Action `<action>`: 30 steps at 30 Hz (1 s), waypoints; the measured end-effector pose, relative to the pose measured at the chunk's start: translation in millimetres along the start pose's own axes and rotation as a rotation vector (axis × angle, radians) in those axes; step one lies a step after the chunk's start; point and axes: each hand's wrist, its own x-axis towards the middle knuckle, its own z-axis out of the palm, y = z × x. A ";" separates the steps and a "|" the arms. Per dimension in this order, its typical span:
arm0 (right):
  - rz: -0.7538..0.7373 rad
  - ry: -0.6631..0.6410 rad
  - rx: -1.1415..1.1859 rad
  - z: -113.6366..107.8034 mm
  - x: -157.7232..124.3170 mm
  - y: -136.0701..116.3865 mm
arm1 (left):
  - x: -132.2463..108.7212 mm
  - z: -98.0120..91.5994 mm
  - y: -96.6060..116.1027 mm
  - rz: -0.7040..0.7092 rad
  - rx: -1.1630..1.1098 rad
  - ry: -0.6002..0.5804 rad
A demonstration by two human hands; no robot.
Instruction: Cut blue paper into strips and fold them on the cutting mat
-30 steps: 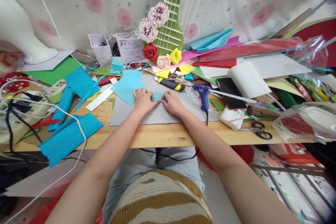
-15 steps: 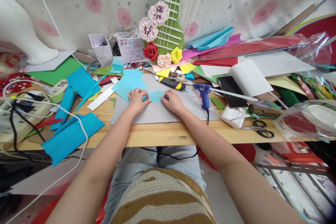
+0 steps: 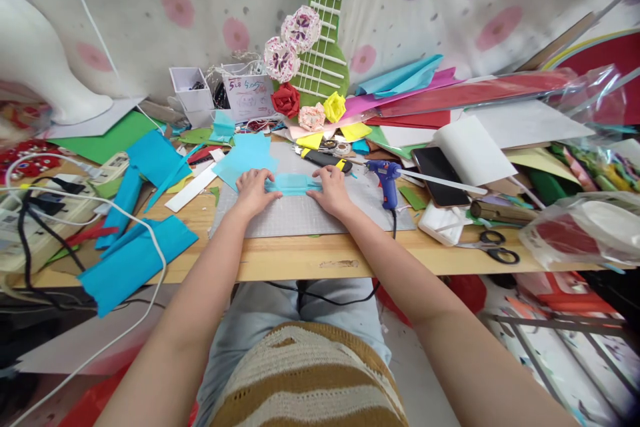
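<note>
A light blue piece of folded crepe paper [image 3: 293, 184] lies across the grey cutting mat [image 3: 295, 220]. My left hand [image 3: 254, 193] grips its left end, thumb toward me and fingers curled over the far side. At the right end, my right hand [image 3: 330, 191] pinches the paper between thumb and fingers. Larger light blue sheets [image 3: 249, 159] lie just beyond my left hand. Behind my right hand is a black and yellow utility knife [image 3: 320, 158]. A blue glue gun [image 3: 386, 183] stands to the right of that hand.
Bright blue crepe paper [image 3: 143, 260] hangs over the front edge at left, near a power strip [image 3: 35, 227] and cables. On the right are a phone [image 3: 440, 177], scissors [image 3: 495, 247] and a plastic bag [image 3: 585, 227]. A green paper guitar [image 3: 325, 60] with flowers stands behind.
My hands have moved slightly apart, the left one shifting left. More of the light blue paper shows between them.
</note>
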 end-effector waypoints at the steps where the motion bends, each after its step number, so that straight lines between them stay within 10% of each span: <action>1: 0.012 -0.004 -0.014 -2.1 -0.5 0.6 | 0.0 -1.0 -0.7 -0.012 0.001 -0.005; 21: -0.042 -0.015 0.147 -9.6 6.0 14.8 | 12.0 -2.9 -5.6 -0.186 -0.250 0.081; 30: 0.019 -0.010 0.179 -11.5 5.7 13.7 | 48.3 -12.8 4.3 -0.228 -0.249 -0.180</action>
